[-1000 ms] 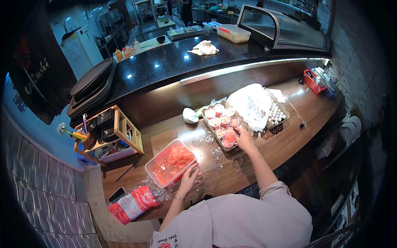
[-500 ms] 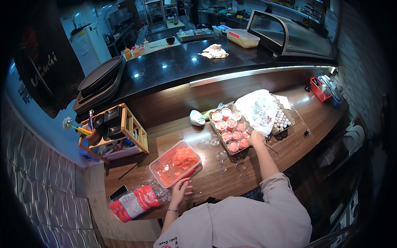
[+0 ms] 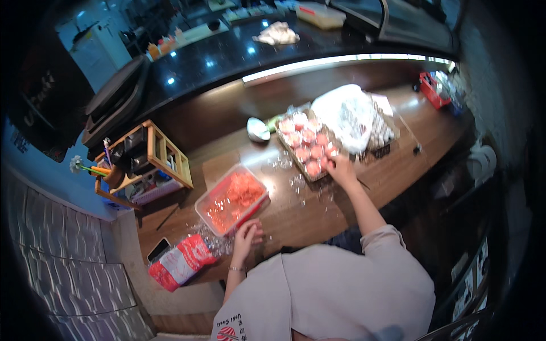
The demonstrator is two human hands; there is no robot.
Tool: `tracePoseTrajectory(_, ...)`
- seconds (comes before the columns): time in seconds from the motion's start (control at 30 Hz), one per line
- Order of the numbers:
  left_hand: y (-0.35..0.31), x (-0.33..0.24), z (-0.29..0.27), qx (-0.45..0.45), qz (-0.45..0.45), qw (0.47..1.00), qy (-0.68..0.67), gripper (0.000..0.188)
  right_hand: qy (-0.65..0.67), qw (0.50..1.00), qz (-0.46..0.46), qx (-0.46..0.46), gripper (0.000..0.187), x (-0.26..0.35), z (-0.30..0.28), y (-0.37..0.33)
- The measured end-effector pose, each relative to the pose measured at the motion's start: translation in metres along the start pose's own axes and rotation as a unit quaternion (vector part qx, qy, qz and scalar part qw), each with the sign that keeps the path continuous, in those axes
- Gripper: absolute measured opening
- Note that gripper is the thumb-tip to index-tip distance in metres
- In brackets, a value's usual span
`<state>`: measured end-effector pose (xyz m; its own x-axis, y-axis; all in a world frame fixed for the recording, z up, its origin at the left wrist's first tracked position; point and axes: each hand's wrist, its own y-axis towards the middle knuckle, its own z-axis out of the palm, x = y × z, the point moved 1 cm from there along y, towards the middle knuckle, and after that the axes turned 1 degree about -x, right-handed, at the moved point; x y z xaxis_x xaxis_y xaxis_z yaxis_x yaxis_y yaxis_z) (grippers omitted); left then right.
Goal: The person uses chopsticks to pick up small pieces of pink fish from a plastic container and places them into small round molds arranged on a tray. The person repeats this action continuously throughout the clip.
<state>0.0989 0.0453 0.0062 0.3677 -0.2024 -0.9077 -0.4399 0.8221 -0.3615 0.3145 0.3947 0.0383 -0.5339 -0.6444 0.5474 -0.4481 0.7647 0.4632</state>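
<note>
My right hand [image 3: 342, 169] is at the right edge of a brown egg-carton tray [image 3: 303, 166]. Its fingers are closed round the edge of a clear plastic cup with orange-pink filling, partly hidden by the hand and blurred. Several similar cups [image 3: 307, 135] stand in rows in this tray. My left hand [image 3: 247, 234] rests, fingers apart and holding nothing, beside the near right corner of a clear plastic container [image 3: 215, 228]. Inside that container lies a shredded orange-red food [image 3: 243, 190], heaped toward the far right.
Clear round lids [image 3: 297, 182] lie between container and tray. A white plastic bag [image 3: 344, 111] and a tray of small white pieces [image 3: 381, 135] are right of the cups. A red and white bag [image 3: 183, 262], phone [image 3: 158, 250], wooden rack [image 3: 170, 156] and white bowl [image 3: 258, 130] stand around.
The whole view has shifted and blurred. My right hand has moved slightly over the cups at the tray's edge. My left hand stays near the container's corner, its fingers slightly more curled.
</note>
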Motion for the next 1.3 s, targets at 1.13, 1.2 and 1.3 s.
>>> tracePoseTrajectory(1.13, -0.020, -0.015, -0.023, -0.114, 0.094, 0.987, -0.059, 0.018, 0.294, 0.884, 0.014, 0.363, 0.017, 0.214, 0.059, -0.041)
tracePoseTrajectory(1.2, -0.030, -0.024, -0.040, -0.179, 0.103, 0.977, -0.059, 0.014, 0.355, 0.884, 0.036, 0.300, 0.021, 0.229, 0.043, -0.013)
tracePoseTrajectory(1.3, -0.046, -0.027, -0.068, -0.257, 0.122, 0.955, -0.086, 0.013, 0.483, 0.862, -0.008, 0.156, 0.038, 0.254, 0.030, 0.023)
